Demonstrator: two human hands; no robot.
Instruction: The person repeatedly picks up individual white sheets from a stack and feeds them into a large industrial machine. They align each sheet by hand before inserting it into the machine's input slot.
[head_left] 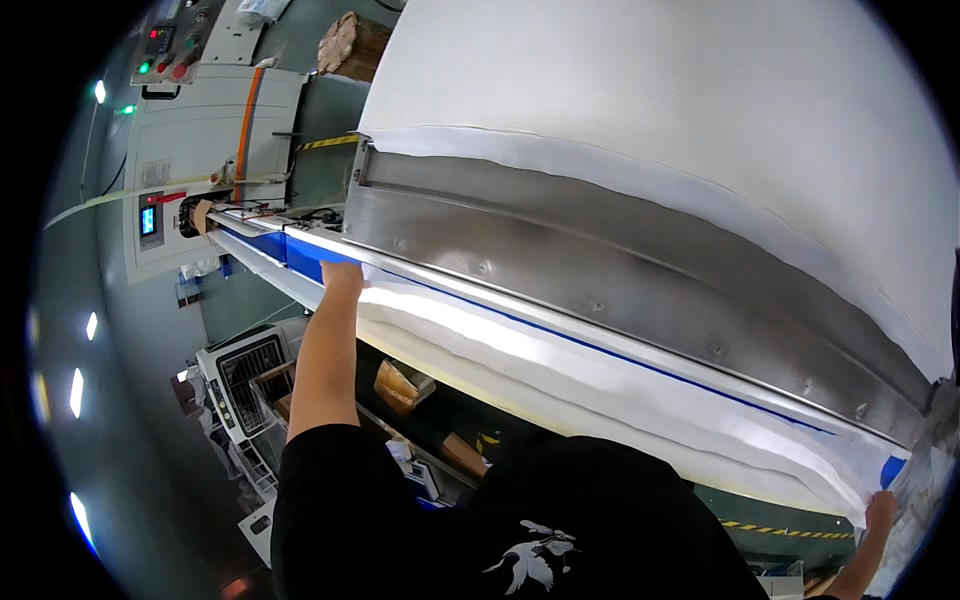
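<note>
Spanning white sheet (600, 375), lying lengthwise on near side of steel plate (540, 255). Resting left hand (343, 278) at sheet's left end, beside blue strip (303, 257); hiding fingertips, leaving grip impossible to tell. Curling right hand (881, 508) at sheet's right corner, near blue patch (892, 470); leaving finger grip equally unclear.

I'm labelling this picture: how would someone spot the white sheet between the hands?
Find the broad steel plate. On its near side, the white sheet runs between left hand and right hand. Unlike the larger white material beyond the plate, it has a hand at each end.
</note>
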